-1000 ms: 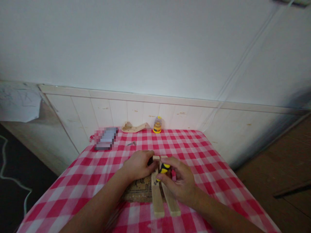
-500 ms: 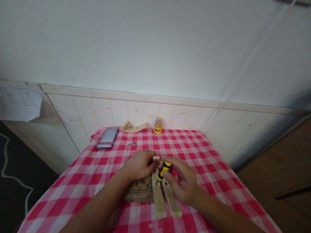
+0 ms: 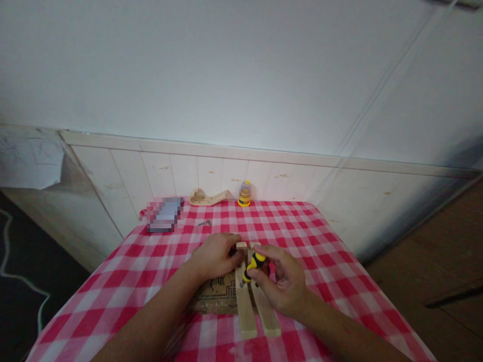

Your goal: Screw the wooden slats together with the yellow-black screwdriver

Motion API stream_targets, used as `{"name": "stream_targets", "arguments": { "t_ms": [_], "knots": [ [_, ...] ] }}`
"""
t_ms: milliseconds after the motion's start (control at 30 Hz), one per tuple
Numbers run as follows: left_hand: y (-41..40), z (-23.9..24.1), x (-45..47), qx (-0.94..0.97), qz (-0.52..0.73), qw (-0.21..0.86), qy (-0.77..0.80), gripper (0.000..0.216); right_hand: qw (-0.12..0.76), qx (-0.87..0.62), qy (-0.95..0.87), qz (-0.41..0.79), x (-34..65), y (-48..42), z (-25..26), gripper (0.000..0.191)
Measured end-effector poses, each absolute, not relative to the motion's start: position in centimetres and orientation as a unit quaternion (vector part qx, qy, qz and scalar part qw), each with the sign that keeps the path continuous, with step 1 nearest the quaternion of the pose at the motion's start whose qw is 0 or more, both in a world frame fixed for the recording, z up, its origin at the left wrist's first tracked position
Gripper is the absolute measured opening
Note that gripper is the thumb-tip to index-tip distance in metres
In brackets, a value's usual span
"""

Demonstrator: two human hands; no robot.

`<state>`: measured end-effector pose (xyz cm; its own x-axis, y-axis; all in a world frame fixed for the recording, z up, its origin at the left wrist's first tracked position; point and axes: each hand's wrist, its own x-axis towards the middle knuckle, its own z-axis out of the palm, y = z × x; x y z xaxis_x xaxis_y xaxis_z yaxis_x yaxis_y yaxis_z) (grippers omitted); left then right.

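My right hand (image 3: 285, 281) grips a short screwdriver (image 3: 253, 266) with a yellow and black handle, fingers closed around its top. It leans, its tip end at a screw (image 3: 242, 285) in the left wooden slat (image 3: 247, 314). A second wooden slat (image 3: 268, 319) lies beside it, partly under my right hand. My left hand (image 3: 217, 256) is closed on the far end of the left slat, thumb against its side; its other fingertips are hidden. Both slats rest across a brown printed block (image 3: 215, 301), their near ends reaching past it.
A red-and-white checked cloth (image 3: 320, 241) covers the table. Toward the wall are a blurred phone (image 3: 166, 215), a few loose screws (image 3: 205, 222), a curved wooden piece (image 3: 207, 198) and a yellow-capped bit container (image 3: 245, 194). The wall (image 3: 219, 171) borders the table's far edge.
The screwdriver has turned and tilted slightly in my right hand, still at the screw. My left hand keeps its place on the slat. The whole view has shifted very slightly.
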<state>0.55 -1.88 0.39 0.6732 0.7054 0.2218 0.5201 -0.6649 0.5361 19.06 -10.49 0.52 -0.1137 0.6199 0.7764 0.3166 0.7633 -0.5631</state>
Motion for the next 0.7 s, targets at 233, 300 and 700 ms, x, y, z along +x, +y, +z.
{"name": "stream_targets", "arguments": {
  "t_ms": [233,300,700],
  "knots": [
    [-1.8,0.3,0.4,0.889,0.208,0.218,0.346,0.01,0.597,-0.315,-0.725,0.138,18.9,-10.5,0.4,0.045],
    [-1.9,0.3,0.4,0.889,0.207,0.22,0.345,0.01,0.597,-0.314,-0.725,0.139,18.9,-10.4,0.3,0.045],
    [-1.9,0.8,0.5,0.893,0.174,0.198,0.365,0.015,0.566,-0.327,-0.741,0.153,19.5,-10.4,-0.5,0.049]
  ]
}}
